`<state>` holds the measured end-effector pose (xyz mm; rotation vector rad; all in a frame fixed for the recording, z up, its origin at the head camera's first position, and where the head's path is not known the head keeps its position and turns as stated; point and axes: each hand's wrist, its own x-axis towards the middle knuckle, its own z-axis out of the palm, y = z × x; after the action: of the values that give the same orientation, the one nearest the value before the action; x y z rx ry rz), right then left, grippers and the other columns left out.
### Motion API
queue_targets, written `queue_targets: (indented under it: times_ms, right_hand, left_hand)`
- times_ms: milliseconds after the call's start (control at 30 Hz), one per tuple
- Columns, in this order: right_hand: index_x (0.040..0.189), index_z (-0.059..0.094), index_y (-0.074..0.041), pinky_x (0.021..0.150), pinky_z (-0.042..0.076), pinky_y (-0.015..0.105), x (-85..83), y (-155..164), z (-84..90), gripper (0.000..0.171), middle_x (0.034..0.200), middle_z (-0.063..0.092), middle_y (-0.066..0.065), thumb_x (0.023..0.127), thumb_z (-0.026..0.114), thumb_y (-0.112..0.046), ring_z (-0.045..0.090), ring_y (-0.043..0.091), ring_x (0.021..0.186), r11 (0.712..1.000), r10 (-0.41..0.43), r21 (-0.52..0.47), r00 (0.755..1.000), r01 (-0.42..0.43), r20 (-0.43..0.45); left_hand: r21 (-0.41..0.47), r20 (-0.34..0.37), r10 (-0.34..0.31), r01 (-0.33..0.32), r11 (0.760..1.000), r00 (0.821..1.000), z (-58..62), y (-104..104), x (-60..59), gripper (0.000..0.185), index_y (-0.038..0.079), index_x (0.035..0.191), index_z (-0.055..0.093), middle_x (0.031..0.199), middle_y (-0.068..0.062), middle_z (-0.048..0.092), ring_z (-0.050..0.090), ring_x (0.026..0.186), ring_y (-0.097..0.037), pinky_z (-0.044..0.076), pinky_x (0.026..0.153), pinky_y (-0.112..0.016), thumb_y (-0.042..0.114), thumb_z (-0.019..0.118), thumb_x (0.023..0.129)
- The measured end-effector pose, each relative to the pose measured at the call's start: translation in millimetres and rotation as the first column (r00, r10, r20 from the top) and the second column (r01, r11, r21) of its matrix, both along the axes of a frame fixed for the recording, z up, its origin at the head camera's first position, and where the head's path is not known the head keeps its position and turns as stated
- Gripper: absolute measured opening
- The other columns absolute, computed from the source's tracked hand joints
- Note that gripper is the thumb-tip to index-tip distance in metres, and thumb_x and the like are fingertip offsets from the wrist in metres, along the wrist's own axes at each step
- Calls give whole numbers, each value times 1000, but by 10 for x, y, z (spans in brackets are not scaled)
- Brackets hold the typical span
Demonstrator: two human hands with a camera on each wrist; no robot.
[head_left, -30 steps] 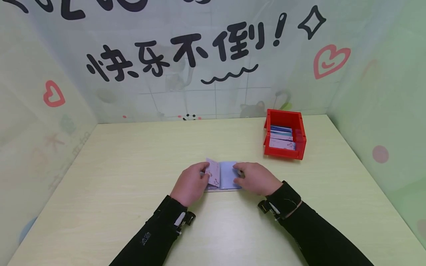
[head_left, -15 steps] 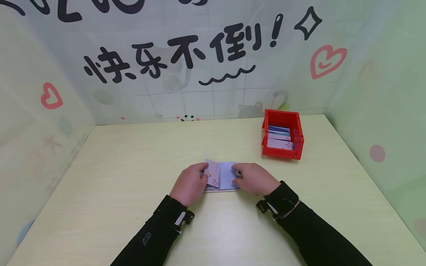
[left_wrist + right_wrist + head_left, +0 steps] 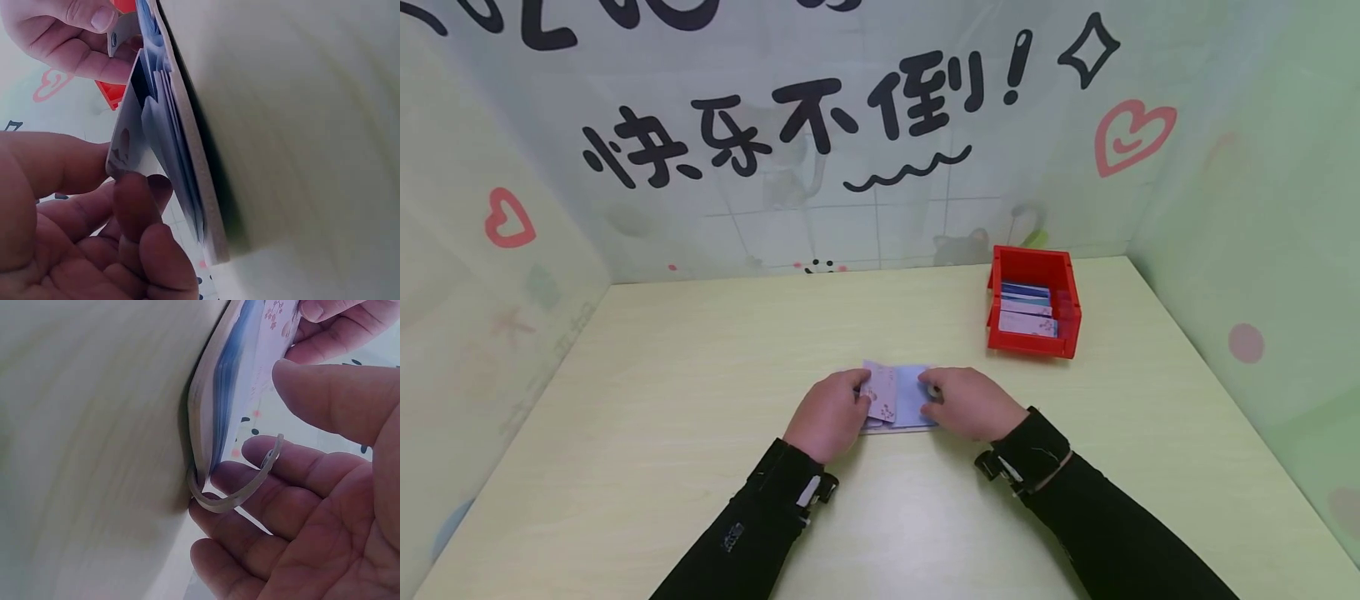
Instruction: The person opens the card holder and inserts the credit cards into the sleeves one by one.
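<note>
There, the card holder [image 3: 898,398] lies between both hands.

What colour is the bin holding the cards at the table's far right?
Red plastic bin; shows best in the head view.

a small staged recording booth, not a lived-in room: a pale wood-grain desk [image 3: 700,467] is boxed in on three sides by pastel printed backdrop panels [image 3: 880,208] bearing big black chinese lettering, red hearts [image 3: 1131,137] and cartoon doodles, with a red plastic bin [image 3: 1036,302] of cards.
</note>
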<state>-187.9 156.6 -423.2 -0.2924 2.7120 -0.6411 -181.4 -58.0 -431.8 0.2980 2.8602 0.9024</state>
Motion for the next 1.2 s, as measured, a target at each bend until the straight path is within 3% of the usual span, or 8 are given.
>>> queue_targets:
  times_ms: [600,800,1000,1200]
  right_hand:
    - [151,58,-11,116,49,50,-15,19,-16,58,147,64,8,98,75,-27,62,28,125,999,19,26,1000,-19,-14]
    - [151,58,-10,116,49,50,-11,17,-3,58,146,64,9,98,75,-26,61,28,125,999,26,31,999,-26,-22]
    - [151,58,-10,116,49,50,-13,12,-7,57,146,64,9,99,74,-25,61,28,124,999,29,39,999,-28,-17]
    - [152,57,-9,116,49,50,-6,13,-5,57,147,63,10,99,74,-23,62,29,126,998,35,45,999,-34,-18]
  left_hand:
    - [-52,37,-50,52,997,998,14,30,8,52,3,151,56,151,-14,61,63,128,-29,49,114,-48,20,67,103]
    - [-94,35,-76,79,993,997,23,35,11,59,3,151,57,146,-15,63,62,107,-26,53,103,-43,16,76,96]
    - [-138,-11,-107,105,985,994,17,49,25,58,4,149,59,146,-16,64,64,115,-27,53,107,-45,16,77,96]
    - [-176,-34,-127,119,977,991,10,78,24,55,3,145,63,138,-17,67,64,105,-26,55,99,-42,19,79,95]
